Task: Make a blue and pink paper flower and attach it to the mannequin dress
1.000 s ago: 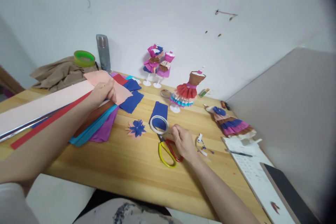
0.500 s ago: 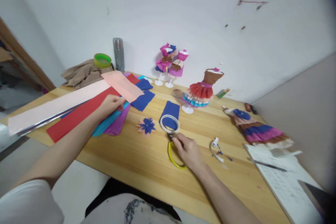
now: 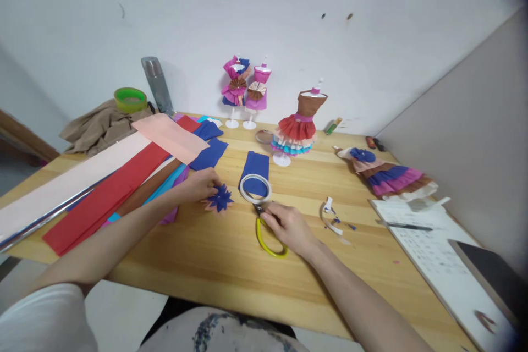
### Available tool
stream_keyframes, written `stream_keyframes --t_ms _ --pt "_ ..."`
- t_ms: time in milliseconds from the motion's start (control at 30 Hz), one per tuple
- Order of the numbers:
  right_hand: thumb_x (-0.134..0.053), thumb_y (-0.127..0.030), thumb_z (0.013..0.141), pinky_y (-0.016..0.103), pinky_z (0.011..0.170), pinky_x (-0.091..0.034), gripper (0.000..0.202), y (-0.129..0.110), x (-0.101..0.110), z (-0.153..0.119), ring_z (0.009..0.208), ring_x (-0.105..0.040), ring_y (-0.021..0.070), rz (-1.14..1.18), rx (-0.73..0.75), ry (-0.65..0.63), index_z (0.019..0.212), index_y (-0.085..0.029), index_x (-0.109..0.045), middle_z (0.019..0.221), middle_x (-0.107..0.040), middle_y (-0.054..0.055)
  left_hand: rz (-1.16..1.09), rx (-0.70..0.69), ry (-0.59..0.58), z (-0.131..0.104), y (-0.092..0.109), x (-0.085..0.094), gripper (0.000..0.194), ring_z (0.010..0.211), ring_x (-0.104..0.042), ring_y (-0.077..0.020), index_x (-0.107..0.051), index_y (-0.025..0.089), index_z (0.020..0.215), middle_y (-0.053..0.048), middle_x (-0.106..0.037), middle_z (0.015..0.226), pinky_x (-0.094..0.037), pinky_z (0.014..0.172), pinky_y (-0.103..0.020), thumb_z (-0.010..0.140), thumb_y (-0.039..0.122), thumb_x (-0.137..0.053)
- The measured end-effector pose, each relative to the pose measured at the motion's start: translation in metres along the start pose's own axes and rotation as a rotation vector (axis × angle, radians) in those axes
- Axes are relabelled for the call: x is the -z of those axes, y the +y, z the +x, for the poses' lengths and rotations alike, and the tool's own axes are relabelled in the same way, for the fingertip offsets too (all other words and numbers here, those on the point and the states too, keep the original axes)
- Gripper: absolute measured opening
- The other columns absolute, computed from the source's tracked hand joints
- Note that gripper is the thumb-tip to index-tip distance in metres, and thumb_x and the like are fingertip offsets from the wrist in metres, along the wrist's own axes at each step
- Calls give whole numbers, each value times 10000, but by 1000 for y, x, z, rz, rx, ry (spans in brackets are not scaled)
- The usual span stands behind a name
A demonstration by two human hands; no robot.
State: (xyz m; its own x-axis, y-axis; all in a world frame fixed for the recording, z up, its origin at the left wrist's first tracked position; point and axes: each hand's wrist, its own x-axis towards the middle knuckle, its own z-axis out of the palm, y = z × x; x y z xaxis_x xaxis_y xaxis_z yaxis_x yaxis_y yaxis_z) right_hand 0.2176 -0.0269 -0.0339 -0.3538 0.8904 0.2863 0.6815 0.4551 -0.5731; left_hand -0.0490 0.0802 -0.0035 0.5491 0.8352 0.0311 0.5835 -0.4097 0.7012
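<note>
A blue and peach paper flower [image 3: 220, 199] lies on the table, and my left hand [image 3: 198, 184] is at its upper left edge, fingers pinched on the petals. My right hand [image 3: 291, 226] grips the scissors [image 3: 259, 236] by the yellow handles, close to the table. Just beyond their blades, a white roll of tape [image 3: 244, 191] partly overlaps a blue paper piece [image 3: 256, 160]. Left of the flower, a peach paper piece [image 3: 173, 137] lies across long strips, among them a red strip [image 3: 103, 201].
Small mannequins in paper dresses, including a brown and red one [image 3: 303, 115], stand along the wall. A thermos [image 3: 159, 85] and green tape roll [image 3: 130, 100] are at the back left. To the right lie scraps [image 3: 330, 217], a paper dress [image 3: 396, 179] and a notebook [image 3: 416, 247].
My left hand has moved from the peach paper down and right to the flower. My right hand still holds the scissors. The view has shifted to the right.
</note>
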Motion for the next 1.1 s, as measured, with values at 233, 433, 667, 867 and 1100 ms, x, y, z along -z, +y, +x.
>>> stream_keyframes --t_ms 233,433,667,867,1100 --pt "-487 -282 896 245 526 -367 236 -2 2 1 526 -489 130 116 -34 51 675 -208 -526 597 -550 -3 24 -3 -33 2 21 10 98 564 -543 -103 -639 165 688 -2 -647 673 -391 519 -185 685 151 -542" --pt "-675 -290 727 334 736 -486 487 -18 17 24 892 -614 213 311 -129 296 1195 -204 -572 1062 -654 96 -250 -151 -15 17 52 16 103 575 -581 -102 -647 164 828 -6 -648 687 -457 541 -194 784 205 -563" --pt "-629 -281 739 259 594 -464 147 -26 27 69 626 -587 146 502 -239 403 841 -176 -615 713 -648 1 -657 -205 25 63 81 2 143 729 -649 -135 -574 143 708 -77 -680 1023 -534 572 -216 672 217 -691" --pt "-492 -145 824 297 667 -465 170 -14 49 81 749 -618 197 -78 19 588 866 -178 -654 810 -687 64 -826 -254 -21 81 86 -1 572 953 -648 -174 -563 183 1141 -99 -615 1213 -543 762 -258 609 126 -766" --pt "-464 -130 876 314 674 -450 200 -11 67 86 757 -603 212 -397 105 620 861 -196 -652 787 -677 91 -755 -338 40 96 91 -7 216 937 -652 -195 -633 145 805 -98 -680 1024 -520 839 -305 614 162 -731"
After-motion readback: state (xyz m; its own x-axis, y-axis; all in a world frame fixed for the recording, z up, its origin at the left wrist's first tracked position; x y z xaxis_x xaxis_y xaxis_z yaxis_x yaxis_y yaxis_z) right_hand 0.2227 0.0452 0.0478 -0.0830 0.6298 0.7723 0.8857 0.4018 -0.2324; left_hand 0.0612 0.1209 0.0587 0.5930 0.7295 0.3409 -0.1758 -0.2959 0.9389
